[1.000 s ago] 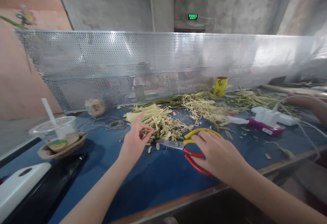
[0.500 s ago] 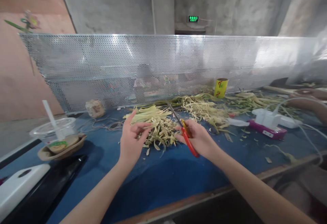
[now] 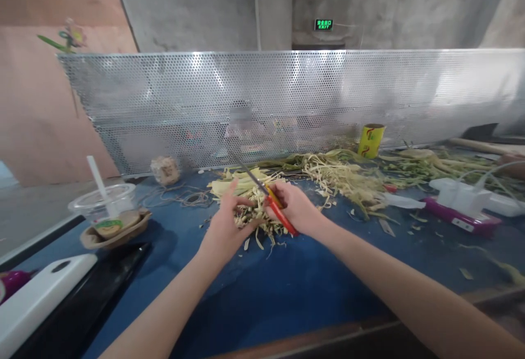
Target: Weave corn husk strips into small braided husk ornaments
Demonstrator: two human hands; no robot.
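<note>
Scissors (image 3: 262, 187) leftward, blue tabletop (image 3: 279, 288), concrete wall (image 3: 389, 6)

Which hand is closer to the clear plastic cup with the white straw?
Left. The left hand is to the right of the cup, apart from it; the right hand is farther right, holding the red-and-yellow-handled metal scissors.

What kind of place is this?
Probably a workshop, maybe for plant crafts. Dried-looking plant strips lie heaped on a blue worktable, the right hand holds scissors, and a green exit sign hangs on a bare, concrete-looking wall.
</note>
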